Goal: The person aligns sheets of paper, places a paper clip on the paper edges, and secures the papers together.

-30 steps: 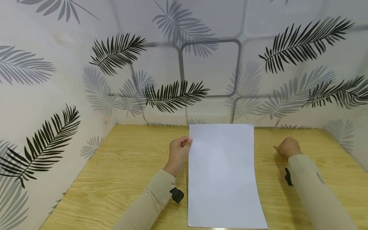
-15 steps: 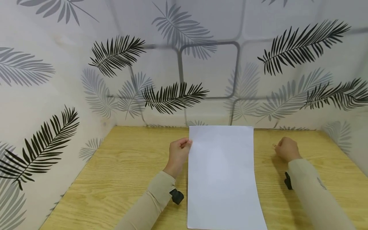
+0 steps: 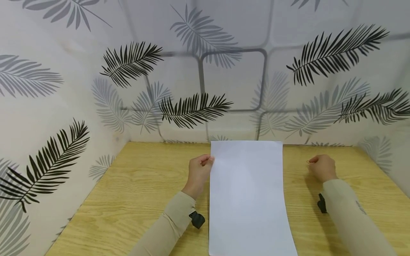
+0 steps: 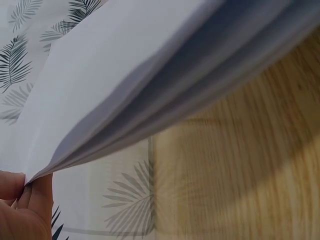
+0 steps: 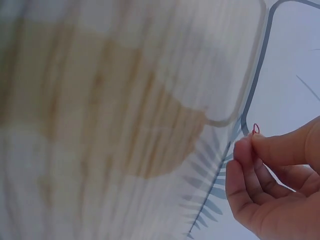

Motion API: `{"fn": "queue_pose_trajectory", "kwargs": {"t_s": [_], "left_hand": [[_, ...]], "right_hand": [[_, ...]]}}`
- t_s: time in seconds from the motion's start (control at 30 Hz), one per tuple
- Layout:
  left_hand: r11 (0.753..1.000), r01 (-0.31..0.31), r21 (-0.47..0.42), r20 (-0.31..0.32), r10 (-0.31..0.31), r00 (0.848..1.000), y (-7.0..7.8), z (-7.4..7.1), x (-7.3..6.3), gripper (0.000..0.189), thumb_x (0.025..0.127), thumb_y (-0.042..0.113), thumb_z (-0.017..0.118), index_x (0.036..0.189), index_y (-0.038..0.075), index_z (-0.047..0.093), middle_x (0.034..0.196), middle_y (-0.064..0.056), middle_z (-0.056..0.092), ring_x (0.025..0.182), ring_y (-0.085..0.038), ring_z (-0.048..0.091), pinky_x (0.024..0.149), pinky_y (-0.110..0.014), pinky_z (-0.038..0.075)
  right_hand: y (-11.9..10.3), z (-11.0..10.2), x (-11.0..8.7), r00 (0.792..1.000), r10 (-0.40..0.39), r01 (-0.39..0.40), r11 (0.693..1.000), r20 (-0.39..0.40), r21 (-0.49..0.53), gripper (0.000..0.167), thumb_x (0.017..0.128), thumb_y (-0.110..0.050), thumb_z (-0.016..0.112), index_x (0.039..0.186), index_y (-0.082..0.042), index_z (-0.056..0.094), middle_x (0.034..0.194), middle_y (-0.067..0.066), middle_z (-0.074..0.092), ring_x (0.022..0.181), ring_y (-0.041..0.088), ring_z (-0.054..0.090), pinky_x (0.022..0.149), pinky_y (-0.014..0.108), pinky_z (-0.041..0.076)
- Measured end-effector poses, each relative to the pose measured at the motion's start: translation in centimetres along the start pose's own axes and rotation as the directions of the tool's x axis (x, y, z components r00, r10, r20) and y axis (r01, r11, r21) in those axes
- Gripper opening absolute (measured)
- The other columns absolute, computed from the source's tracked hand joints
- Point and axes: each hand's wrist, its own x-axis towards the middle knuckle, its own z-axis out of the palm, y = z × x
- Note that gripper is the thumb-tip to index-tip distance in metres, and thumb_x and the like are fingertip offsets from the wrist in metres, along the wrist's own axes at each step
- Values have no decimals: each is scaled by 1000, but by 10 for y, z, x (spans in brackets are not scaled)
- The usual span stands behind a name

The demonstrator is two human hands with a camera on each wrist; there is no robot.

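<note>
Feather-patterned wallpaper (image 3: 234, 80) fills the upper part of the head view, above a wood-grain table (image 3: 144, 185). Just left of centre, the left hand (image 3: 199, 174) pinches the upper left edge of a stack of white paper (image 3: 246, 195), which lies down the lower middle of the frame. At lower right of the left wrist view (where the paper bows up), several layers stand apart.

At centre right, the right hand (image 3: 322, 168) pinches a small red wire loop (image 5: 256, 128), probably a paper clip, well apart from the paper. Half a second ago more of its outline jutted left of the fingers; now only a short tip shows, while the left hand's pinch looks unchanged. That suggests the clip is being resettled in the fingertips, with the sheets steadied but not yet fastened. Pale sleeves (image 3: 355, 217) run out through the bottom edge.
</note>
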Motion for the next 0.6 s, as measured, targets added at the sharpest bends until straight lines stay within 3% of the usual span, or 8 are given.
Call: {"fn": "queue_pose_trajectory", "kwargs": {"t_s": [0.27,0.43,0.6], "left_hand": [[1000,-16,-24,11,17,1000,-2,-1,0,21,96,7,59,110,-6,68,94,-15,67,74,-9,51,67,-23,43],[999,-26,-32,16,27,1000,-4,-2,1,22,96,5,59,111,-7,67,92,-16,66,71,-10,49,66,-23,41],[999,-28,-25,17,29,999,-5,-2,1,21,95,6,59,110,-7,68,83,-10,63,68,-10,46,63,-23,39]], "right_hand": [[-5,1,0,998,-7,8,1000,-67,16,29,81,1,46,98,16,64,89,31,64,56,21,47,46,30,37],[-12,3,1,996,-18,20,1000,-90,20,29,80,2,46,98,15,64,86,29,65,53,18,44,45,30,35],[-19,4,2,990,-27,29,999,-135,15,29,78,2,46,94,13,67,80,25,65,53,18,45,46,30,35]]}}
